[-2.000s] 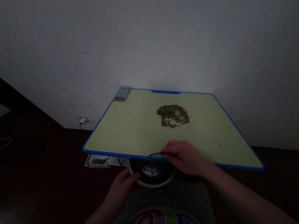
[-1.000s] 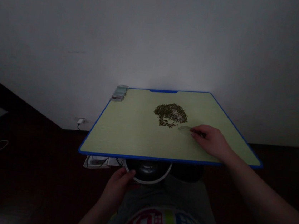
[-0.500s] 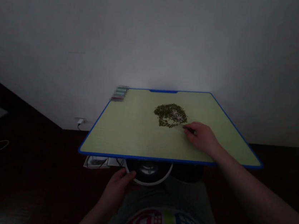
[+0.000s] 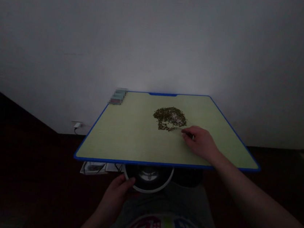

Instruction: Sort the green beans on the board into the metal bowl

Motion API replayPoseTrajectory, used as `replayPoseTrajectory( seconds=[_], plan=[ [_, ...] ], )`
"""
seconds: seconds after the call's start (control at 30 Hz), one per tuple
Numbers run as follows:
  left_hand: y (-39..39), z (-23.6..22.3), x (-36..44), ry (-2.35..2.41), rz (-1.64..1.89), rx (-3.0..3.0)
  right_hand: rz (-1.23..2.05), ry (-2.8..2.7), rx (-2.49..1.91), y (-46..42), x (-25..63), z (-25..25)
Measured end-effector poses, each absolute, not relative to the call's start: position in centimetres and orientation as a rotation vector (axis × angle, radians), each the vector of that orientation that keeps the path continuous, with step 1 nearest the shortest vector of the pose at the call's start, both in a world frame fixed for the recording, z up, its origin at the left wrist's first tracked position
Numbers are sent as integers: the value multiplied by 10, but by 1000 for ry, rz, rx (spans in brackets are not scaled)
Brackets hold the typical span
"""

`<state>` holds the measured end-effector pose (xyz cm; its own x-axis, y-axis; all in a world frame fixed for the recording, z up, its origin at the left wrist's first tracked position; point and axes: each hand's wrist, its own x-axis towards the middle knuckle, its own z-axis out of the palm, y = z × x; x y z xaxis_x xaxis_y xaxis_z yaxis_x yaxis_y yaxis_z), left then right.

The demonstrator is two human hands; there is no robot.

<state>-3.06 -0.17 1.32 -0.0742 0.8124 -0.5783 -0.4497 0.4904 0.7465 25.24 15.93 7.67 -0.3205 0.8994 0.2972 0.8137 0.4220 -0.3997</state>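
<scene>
Brown bits (image 4: 168, 115) sit on the pale green counter (image 4: 122, 136). My right grip (image 4: 199, 141) is pinched closed on a thin tool (image 4: 185, 131), tip at them. Left grip (image 4: 117, 190) clamps the bowl (image 4: 147, 191) rim below the front edge.

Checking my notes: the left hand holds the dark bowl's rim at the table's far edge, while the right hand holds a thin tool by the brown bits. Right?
"Far" is wrong: the head view shows the left hand holding the rim of the dark bowl at the near edge of the table. The rest stands.
</scene>
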Motion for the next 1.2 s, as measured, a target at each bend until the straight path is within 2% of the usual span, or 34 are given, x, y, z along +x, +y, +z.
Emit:
replayPoseTrajectory(
  seconds=[1.2],
  plan=[
    [-2,6,-33,1279,1120,399,244,-2142,-1618,157,247,75]
  ],
)
